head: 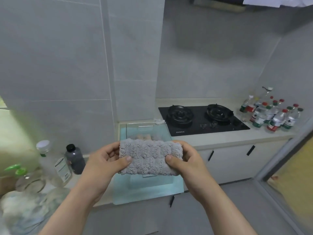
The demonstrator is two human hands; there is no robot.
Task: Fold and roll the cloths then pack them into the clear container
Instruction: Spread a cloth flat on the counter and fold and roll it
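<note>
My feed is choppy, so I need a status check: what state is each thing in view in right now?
Clear container: open, rolled cloths inside.
Grey cloth: folded into a thick pad, held by both ends.
Left hand: grips the cloth's left end.
Right hand: grips the cloth's right end.
Stove: no flame showing.
Dark bottle: capped, upright.

The folded grey fleecy cloth (150,156) is gripped between the left hand (105,160) and the right hand (186,160), over the clear plastic container (135,131); rolled cloths (145,137) lie inside it; a black two-burner gas hob (201,119) sits right of it, with clustered plastic water bottles (274,116) further right; a dark capped bottle (75,158) stands to the left.
</note>
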